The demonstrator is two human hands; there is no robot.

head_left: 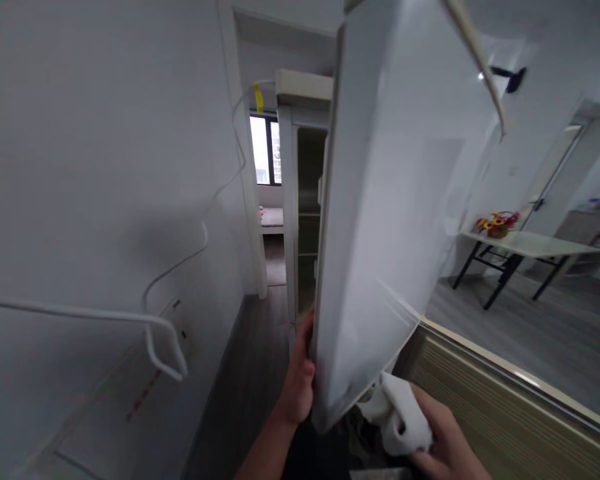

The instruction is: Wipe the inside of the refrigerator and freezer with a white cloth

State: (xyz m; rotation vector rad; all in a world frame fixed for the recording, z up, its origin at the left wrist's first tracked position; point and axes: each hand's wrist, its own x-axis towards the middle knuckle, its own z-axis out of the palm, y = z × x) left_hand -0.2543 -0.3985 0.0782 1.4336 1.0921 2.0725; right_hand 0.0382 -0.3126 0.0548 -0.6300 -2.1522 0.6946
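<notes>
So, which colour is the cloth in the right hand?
White. The cloth is bunched in the right hand, seen best in the head view.

My left hand (297, 380) grips the near edge of a white cabinet door (380, 220), the fingers (307, 333) curled around it low down. My right hand (443, 440) holds a crumpled white cloth (400, 417) pressed up against the door's bottom corner. To the left runs a white wall (80, 167) with a white cable (190, 253) looping across it. Ahead, a doorway opens on a room with a window (265, 150). On the right stands a white table (530, 243) on black legs, carrying flowers (497, 223), on grey wood floor (530, 333).
</notes>
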